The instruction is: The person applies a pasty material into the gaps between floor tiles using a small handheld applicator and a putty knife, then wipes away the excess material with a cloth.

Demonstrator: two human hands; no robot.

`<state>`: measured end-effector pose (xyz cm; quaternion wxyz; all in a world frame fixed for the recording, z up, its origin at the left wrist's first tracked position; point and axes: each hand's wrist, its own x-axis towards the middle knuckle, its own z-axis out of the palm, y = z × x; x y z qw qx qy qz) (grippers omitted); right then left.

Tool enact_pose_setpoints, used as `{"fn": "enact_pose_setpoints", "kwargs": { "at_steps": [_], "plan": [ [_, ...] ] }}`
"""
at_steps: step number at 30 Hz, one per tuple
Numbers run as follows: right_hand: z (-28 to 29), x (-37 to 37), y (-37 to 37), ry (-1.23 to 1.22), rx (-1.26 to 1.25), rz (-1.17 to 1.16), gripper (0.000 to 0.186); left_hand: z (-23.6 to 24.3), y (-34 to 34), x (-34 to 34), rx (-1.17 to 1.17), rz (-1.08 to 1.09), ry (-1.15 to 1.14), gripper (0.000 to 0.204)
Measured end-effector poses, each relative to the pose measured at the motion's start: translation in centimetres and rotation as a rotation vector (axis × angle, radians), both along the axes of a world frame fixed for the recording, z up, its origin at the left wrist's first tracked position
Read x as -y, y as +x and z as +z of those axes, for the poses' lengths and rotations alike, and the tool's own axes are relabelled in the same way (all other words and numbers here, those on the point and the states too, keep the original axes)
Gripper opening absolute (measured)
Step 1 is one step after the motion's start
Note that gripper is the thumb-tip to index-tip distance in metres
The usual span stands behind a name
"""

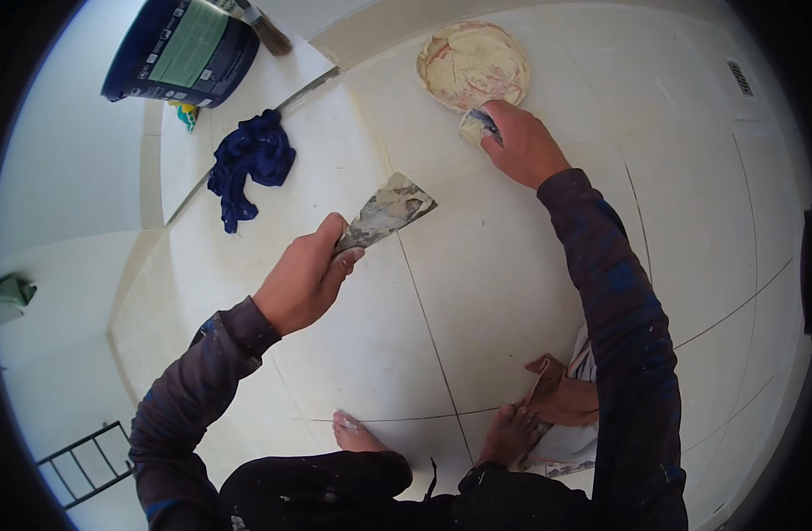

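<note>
My left hand [304,279] is closed round a wide putty knife [384,212], its metal blade smeared with grey and cream filler and pointing up and to the right. My right hand [521,146] grips a second, smaller scraper [472,128] coated with cream paste, just below a round shallow container [468,66] of cream filler. Whether that scraper touches the container's rim is hard to tell. A crumpled dark-blue cloth [247,159] lies on the tiled floor [424,310] to the upper left of the left-hand knife.
A dark bucket [176,49] stands at the top left beside a paintbrush [269,31]. My bare feet [357,434] are below, with crumpled tan and white material [565,398] by the right one. A black metal rack or railing [86,460] is at the lower left; a drain grate [739,78] is at the upper right.
</note>
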<state>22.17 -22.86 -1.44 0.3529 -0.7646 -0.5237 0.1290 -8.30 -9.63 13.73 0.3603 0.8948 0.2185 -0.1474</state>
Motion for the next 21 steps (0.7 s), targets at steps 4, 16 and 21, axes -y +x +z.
{"fn": "enact_pose_setpoints", "kwargs": {
  "at_steps": [4, 16, 21],
  "plan": [
    [2.1, 2.3, -0.6, -0.087, -0.023, -0.033, 0.033, -2.9, -6.5, 2.9, -0.088, 0.558, -0.547, 0.009],
    [4.8, 14.2, -10.0, 0.130, -0.431, -0.256, 0.043, -6.9, -4.8, 7.2, -0.003, 0.674, -0.503, 0.046],
    [4.6, 15.9, -12.7, 0.144, -0.487, -0.320, 0.040, -9.7, -4.0, 8.1, -0.018, 0.694, -0.399, 0.047]
  ]
}}
